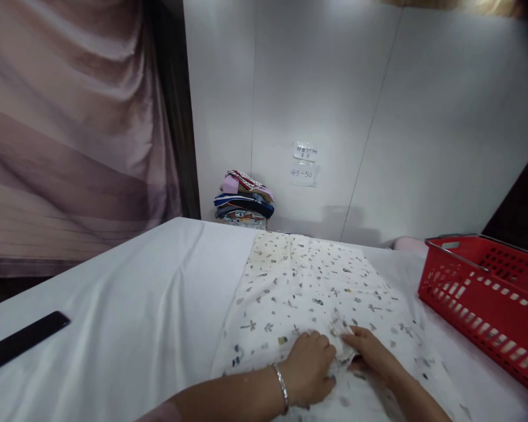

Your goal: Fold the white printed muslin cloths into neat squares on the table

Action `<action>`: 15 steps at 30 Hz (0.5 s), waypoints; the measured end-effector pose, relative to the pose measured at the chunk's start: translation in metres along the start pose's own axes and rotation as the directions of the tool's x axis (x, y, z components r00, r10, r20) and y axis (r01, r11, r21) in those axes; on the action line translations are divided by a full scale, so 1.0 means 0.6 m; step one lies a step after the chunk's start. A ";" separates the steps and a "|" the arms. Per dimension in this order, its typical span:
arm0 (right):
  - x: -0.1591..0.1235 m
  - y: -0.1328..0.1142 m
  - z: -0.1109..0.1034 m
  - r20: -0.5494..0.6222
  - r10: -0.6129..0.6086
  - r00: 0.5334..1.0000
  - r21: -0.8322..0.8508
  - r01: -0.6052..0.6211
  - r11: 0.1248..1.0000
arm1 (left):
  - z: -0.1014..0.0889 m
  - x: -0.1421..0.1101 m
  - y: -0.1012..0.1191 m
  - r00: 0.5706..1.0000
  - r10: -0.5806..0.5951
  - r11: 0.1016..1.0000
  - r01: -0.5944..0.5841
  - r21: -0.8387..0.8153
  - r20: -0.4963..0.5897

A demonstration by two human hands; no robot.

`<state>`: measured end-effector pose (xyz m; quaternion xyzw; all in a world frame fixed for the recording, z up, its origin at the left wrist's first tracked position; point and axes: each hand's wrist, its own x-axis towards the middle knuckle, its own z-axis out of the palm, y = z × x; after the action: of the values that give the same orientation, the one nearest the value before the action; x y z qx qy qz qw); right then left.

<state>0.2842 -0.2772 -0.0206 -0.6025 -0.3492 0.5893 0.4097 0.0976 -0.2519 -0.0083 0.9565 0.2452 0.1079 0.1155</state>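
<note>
A white cloth (299, 287) printed with small grey and black plant-like figures lies spread over the white-covered table. My left hand (310, 366), with a silver bracelet at the wrist, is curled closed on the near part of the cloth. Close beside it, my right hand (369, 354) pinches a bunched fold of the same cloth between thumb and fingers. The fold rises a little between both hands. The near end of the cloth runs under my forearms and out of view.
A red plastic basket (488, 299) stands on the right. Folded clothes (245, 199) are stacked behind the far edge, against a white wall bearing paper notes (303, 174). A dark flat object (24, 340) lies at the left. A pinkish curtain (79, 129) hangs beyond the table's left side.
</note>
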 end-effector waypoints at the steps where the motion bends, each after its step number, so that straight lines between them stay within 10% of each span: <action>1: 0.000 -0.002 -0.004 0.019 0.017 1.000 -0.032 -0.016 0.999 | -0.002 -0.009 -0.003 1.000 -0.017 1.000 0.017 -0.001 0.004; 15: 0.011 -0.017 -0.040 0.045 0.113 0.993 -0.088 -0.109 0.990 | -0.013 -0.045 -0.034 0.980 -0.197 0.980 0.196 0.036 0.035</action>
<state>0.3094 -0.2688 -0.0150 -0.6232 -0.3502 0.6103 0.3413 0.0634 -0.2462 -0.0104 0.9312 0.3379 0.0738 0.1148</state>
